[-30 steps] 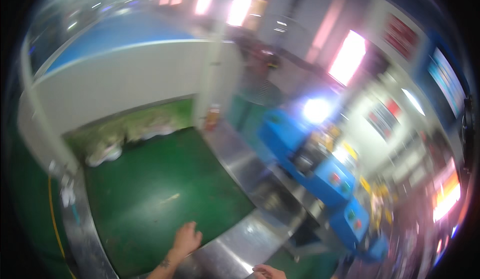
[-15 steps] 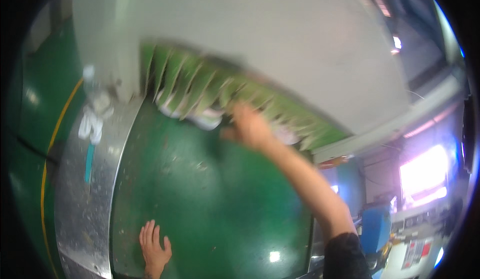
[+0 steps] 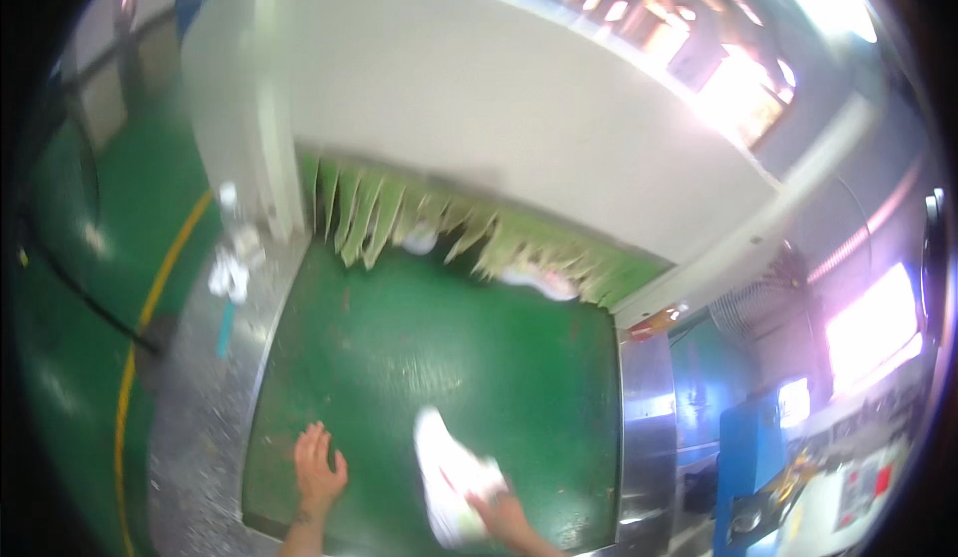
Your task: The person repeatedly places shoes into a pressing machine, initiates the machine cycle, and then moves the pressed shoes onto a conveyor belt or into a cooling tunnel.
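Observation:
A white shoe [image 3: 449,482], blurred by motion, is near me over the green conveyor belt [image 3: 399,377]. My right hand [image 3: 499,517] grips its right side, toward the heel end. To the left, my left hand [image 3: 319,472] hovers over the belt with its fingers spread and nothing in it. At the far end, another light-coloured shoe [image 3: 544,282] comes out from under a curtain of green strips [image 3: 374,213]. Part of a further pale shoe [image 3: 420,238] shows between the strips, mostly hidden.
A big grey machine housing [image 3: 479,88] rises behind the curtain. The left metal ledge [image 3: 200,427] carries a crumpled white cloth [image 3: 230,276], a clear bottle [image 3: 229,201] and a teal strip [image 3: 226,329]. Beyond the metal edge on the right stands blue equipment [image 3: 748,457].
My right hand has drawn back from the curtain toward me and now holds a white shoe. Strips hang lower where it was. The view has tilted up; my left hand stays open.

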Available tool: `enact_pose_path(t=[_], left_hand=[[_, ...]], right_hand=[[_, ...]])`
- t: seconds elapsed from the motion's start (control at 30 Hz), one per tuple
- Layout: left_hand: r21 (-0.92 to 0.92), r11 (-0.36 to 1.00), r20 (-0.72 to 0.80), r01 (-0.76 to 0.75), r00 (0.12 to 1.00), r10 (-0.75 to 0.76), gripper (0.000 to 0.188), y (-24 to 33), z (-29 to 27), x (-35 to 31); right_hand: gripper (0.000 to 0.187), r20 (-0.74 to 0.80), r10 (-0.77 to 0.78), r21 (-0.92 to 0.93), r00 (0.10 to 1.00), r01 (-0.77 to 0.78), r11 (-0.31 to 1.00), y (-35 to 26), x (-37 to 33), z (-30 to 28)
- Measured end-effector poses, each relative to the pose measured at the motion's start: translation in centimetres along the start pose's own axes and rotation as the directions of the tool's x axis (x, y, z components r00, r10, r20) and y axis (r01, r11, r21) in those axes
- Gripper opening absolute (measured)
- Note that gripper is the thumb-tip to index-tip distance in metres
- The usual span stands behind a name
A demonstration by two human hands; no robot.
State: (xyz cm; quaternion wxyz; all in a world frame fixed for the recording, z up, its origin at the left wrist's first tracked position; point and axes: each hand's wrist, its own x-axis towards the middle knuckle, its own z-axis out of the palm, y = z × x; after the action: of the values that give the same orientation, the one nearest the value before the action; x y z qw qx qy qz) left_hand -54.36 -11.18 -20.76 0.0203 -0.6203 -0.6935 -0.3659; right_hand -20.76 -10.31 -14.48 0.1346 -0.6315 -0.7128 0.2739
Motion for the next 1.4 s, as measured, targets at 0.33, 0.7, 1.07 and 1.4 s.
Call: enact_pose_path(t=[0.33, 0.7, 1.07, 1.4], left_hand=[[-0.789, 0.03, 0.589, 0.613, 0.743, 0.319, 0.087, 28.8, -7.7, -0.1], [-0.599, 0.309, 0.742, 0.738, 0.367, 0.561, 0.051, 56.1, -10.7, -13.7], [-0.714, 0.521, 0.501, 0.468, -0.178, 0.847, 0.081, 83.0, -10.7, -32.8], [-0.888, 0.45, 0.452, -0.097, -0.002, 0.892, 0.065, 107.4, 6.8, -47.2]], right_hand=[[0.053, -0.313, 0.614, 0.566, 0.724, -0.377, 0.733, -1.9, -29.7, -20.4], [0.066, -0.627, 0.05, 0.713, 0.778, 0.546, 0.439, 6.1, -40.3, -27.6], [0.042, -0.471, 0.882, 0.546, -0.001, 0.784, 0.293, 16.9, -70.3, -26.3], [0.056, -0.22, 0.951, 0.84, -0.217, 0.455, 0.298, 15.9, -74.8, -19.1]])
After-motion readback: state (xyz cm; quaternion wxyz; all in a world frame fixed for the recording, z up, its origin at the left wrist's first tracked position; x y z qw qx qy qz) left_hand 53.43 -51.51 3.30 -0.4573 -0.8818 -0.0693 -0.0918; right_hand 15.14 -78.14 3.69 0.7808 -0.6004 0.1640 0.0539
